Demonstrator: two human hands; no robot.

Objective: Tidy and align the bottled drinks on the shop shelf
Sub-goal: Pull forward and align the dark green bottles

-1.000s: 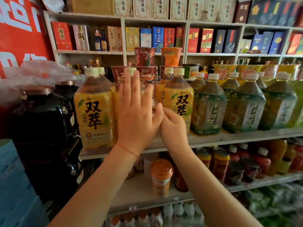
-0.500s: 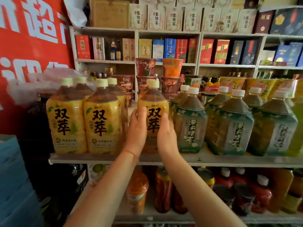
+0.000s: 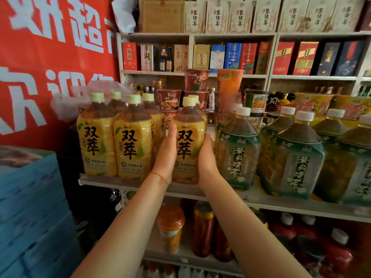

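A yellow-labelled tea bottle (image 3: 187,141) stands upright at the front edge of the white shelf (image 3: 220,194). My left hand (image 3: 166,155) grips its left side and my right hand (image 3: 206,157) grips its right side, fingers wrapped behind it. Two more yellow bottles (image 3: 116,137) stand side by side to its left, with others behind them. Green-labelled tea bottles (image 3: 236,149) fill the shelf to the right, the nearest one close against my right hand.
Instant noodle cups (image 3: 196,81) are stacked behind the bottles. Boxed goods (image 3: 241,55) line the upper shelves. Jars and red bottles (image 3: 202,231) sit on the shelf below. A red banner (image 3: 50,57) and blue stacked packs (image 3: 32,207) close off the left.
My left hand went from lying flat on the bottle fronts to holding one yellow bottle together with my right hand. That bottle now stands at the shelf front, a little nearer the other yellow bottles.
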